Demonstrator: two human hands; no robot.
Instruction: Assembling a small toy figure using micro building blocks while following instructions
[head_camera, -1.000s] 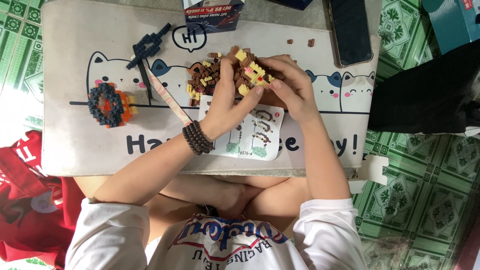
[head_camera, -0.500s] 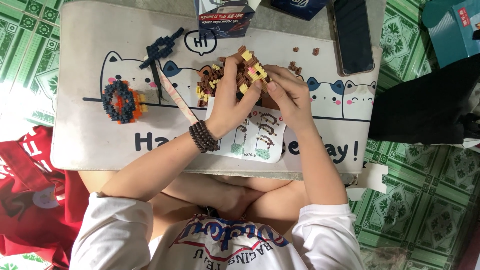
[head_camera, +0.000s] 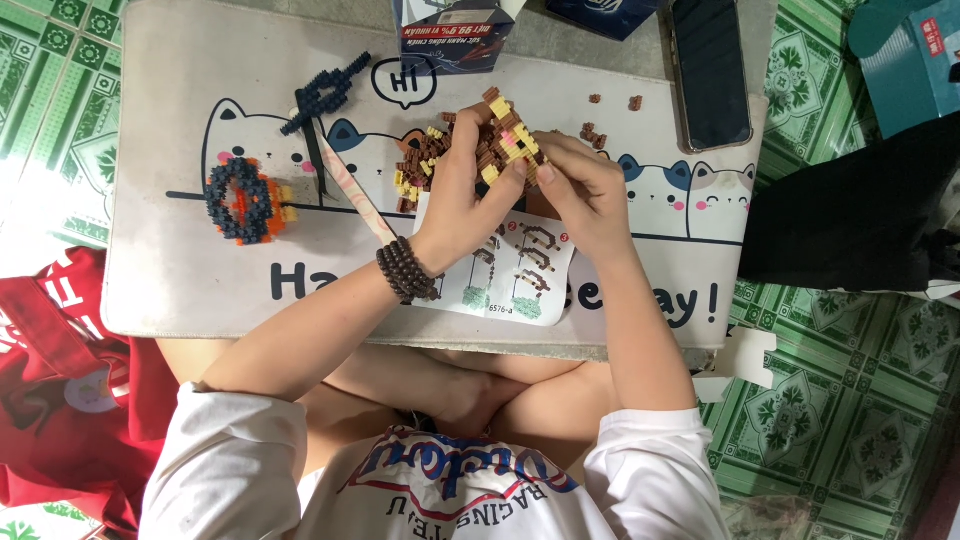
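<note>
Both my hands hold a small brown and yellow block model (head_camera: 508, 140) above a low table covered by a cat-print mat (head_camera: 180, 280). My left hand (head_camera: 462, 190), with a dark bead bracelet on its wrist, grips the model from the left. From the right, my right hand (head_camera: 585, 190) pinches it with the fingertips. A pile of loose brown and yellow blocks (head_camera: 418, 170) lies just left of the hands. An instruction sheet (head_camera: 515, 275) lies under my wrists.
A dark blue and orange block ring (head_camera: 242, 200) and a dark blue block piece (head_camera: 325, 92) sit on the mat's left part. A thin pink-white stick (head_camera: 345, 180) lies between them. A black phone (head_camera: 710, 70), boxes (head_camera: 455, 35) and a few stray blocks (head_camera: 600, 125) are at the far edge.
The view has shifted slightly, so the table appears lower and further right. My hands keep working on the block model, with only small finger movements.
</note>
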